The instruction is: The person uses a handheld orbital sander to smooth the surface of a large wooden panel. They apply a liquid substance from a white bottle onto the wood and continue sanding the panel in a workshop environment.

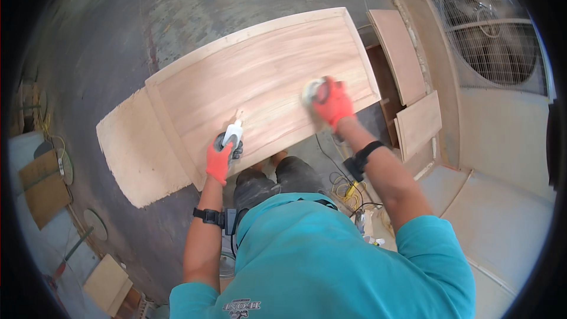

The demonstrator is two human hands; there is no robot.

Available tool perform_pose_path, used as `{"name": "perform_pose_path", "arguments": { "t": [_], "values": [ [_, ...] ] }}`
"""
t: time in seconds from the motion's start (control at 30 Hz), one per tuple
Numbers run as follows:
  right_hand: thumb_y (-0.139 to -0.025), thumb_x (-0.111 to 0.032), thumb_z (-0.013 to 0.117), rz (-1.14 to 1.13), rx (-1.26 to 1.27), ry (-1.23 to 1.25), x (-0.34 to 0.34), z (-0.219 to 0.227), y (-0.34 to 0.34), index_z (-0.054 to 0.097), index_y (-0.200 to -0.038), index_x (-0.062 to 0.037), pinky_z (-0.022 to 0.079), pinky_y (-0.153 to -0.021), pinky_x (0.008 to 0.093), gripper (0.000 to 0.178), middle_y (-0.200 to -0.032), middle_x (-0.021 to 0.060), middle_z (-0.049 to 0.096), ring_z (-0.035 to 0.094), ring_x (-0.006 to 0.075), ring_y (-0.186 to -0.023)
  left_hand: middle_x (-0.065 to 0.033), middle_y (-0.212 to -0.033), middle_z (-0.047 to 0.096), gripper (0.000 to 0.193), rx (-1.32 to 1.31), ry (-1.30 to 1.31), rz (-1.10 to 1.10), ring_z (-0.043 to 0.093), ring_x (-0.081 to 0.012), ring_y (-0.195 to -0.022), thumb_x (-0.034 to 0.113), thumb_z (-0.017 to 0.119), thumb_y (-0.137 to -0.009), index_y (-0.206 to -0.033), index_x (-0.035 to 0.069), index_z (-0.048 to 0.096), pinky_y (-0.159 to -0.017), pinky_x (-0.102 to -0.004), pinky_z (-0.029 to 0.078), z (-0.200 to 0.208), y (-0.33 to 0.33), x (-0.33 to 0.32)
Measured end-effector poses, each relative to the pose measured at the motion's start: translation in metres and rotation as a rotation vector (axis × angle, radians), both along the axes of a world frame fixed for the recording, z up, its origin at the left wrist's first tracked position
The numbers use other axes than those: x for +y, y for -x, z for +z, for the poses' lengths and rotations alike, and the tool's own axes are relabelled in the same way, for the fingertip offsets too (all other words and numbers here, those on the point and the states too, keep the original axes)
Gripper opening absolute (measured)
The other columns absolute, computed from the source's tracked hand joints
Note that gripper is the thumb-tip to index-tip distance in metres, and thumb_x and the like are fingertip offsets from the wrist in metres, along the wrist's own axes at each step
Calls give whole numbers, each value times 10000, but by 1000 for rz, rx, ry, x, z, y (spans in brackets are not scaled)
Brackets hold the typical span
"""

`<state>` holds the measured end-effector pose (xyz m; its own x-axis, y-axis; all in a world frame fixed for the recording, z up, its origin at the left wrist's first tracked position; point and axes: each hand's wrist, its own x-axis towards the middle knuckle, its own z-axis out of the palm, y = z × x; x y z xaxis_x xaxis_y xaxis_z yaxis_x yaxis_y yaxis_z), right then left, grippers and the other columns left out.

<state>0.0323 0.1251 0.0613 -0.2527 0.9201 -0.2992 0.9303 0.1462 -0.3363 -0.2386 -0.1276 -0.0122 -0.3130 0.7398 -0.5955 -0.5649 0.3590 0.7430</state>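
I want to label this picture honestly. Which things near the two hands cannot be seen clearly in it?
- Head view: the pale round thing under the right hand; the orange glove covers most of it.
- Head view: the body of the white bottle in the left hand; the fingers wrap it.
- Head view: what supports the wooden panel; the panel itself hides it.
- Head view: the yellow cable on the floor; too small to trace.

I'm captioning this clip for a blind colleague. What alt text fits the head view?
Seen from above, a person in a teal shirt leans over a framed wooden panel, left hand in an orange glove holding a white squeeze bottle, gloved right hand pressing a pale pad on the wood.
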Motion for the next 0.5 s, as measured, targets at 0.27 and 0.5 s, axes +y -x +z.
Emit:
{"name": "perform_pose_path", "arguments": {
  "t": [0.27, 0.5],
  "values": [
    [-812, -398, 772, 335, 20, 72, -67, 2, 57, 473, -1451, -220, 561, -922, 495, 728, -1393, 234, 467, 665, 429, -1078, -117, -954, 714, 326, 62, 11, -16, 691, -174, -761, 73, 634, -959, -1255, -62, 615, -680, -307, 565, -7, 4, -5],
    [-839, -429, 720, -41, -13, -41, 35, -7, -36, 422, -1472, -196, 534, -962, 503, 738, -1375, 257, 463, 647, 454, -1099, -80, -881, 714, 293, 124, 12, -30, 685, -146, -700, 187, 673, -989, -1171, -44, 671, -625, -271, 549, 10, -2, 3]
  ]
}}
